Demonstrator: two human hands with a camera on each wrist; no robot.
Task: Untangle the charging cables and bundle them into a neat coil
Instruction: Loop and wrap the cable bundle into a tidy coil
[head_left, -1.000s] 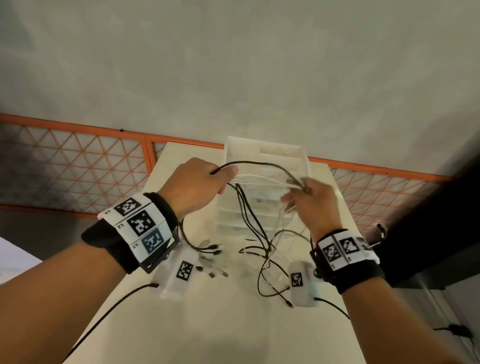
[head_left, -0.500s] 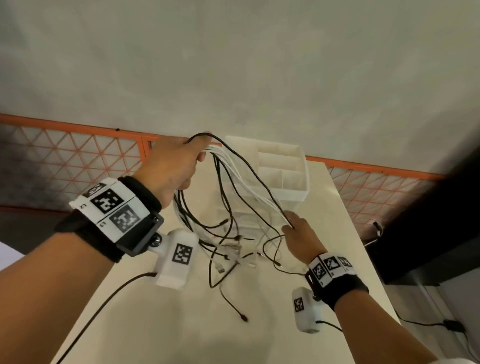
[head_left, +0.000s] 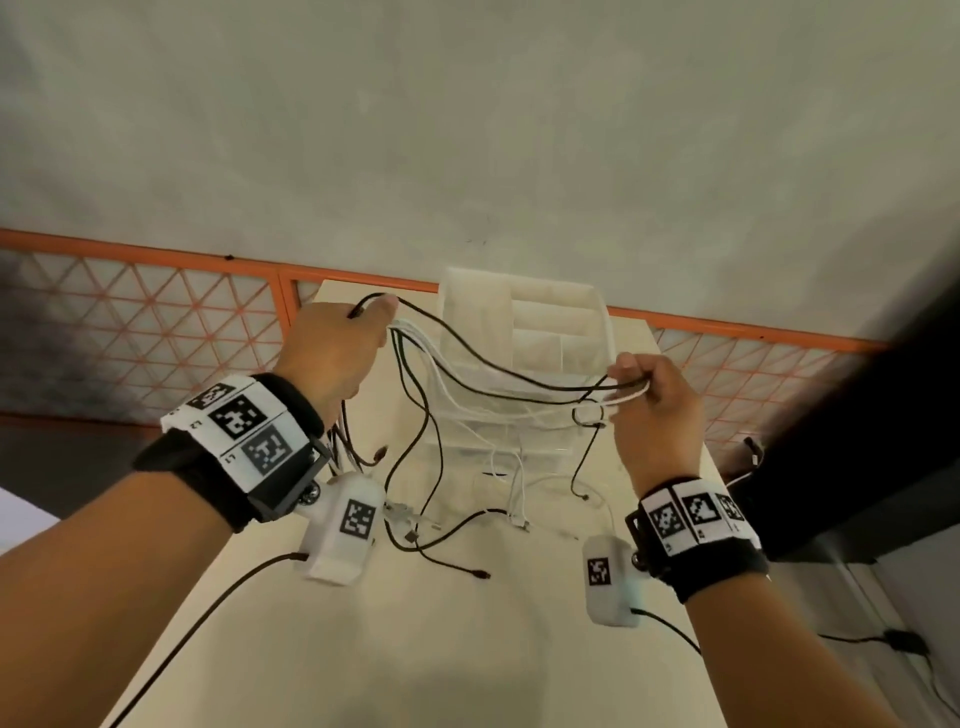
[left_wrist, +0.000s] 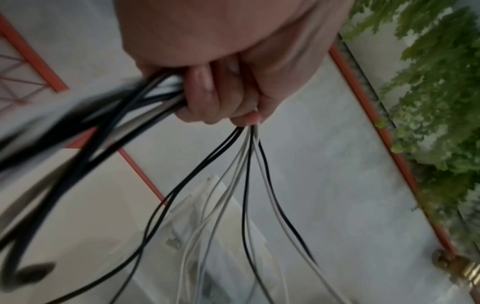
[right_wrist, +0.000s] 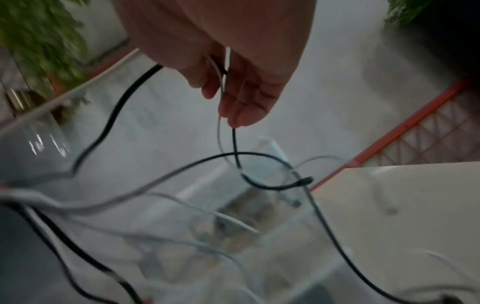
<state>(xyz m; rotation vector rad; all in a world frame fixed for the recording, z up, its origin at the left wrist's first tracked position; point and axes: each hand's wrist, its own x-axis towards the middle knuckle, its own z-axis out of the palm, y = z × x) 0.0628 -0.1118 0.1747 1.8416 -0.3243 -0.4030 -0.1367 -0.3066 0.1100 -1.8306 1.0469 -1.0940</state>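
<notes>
Left hand (head_left: 332, 353), upper left of centre in the head view, is fisted round the gathered run of thin black and white charging cables (head_left: 498, 379); the left wrist view confirms curled fingers (left_wrist: 205, 96) clamping several strands. Right hand (head_left: 654, 400), right of centre, pinches the far bend of the same strands between thumb and fingers. The cables sag between the two hands, above the bench, with loose tails and plugs trailing onto the pale cream bench (head_left: 415, 649).

Risks, as judged: a small black loop (head_left: 587, 415) hangs just below the right hand; pulling the hands apart would likely tighten it into a knot. The right wrist view appears to show a crossing there, though blur prevents certainty. Dangling plugs could snag one another when lifted.

Surroundings: a translucent white plastic compartment organiser (head_left: 561, 322) stands directly behind and under the hanging strands, where tails may catch on its rim. Orange lattice railing (head_left: 156, 322) lies beyond the bench.
</notes>
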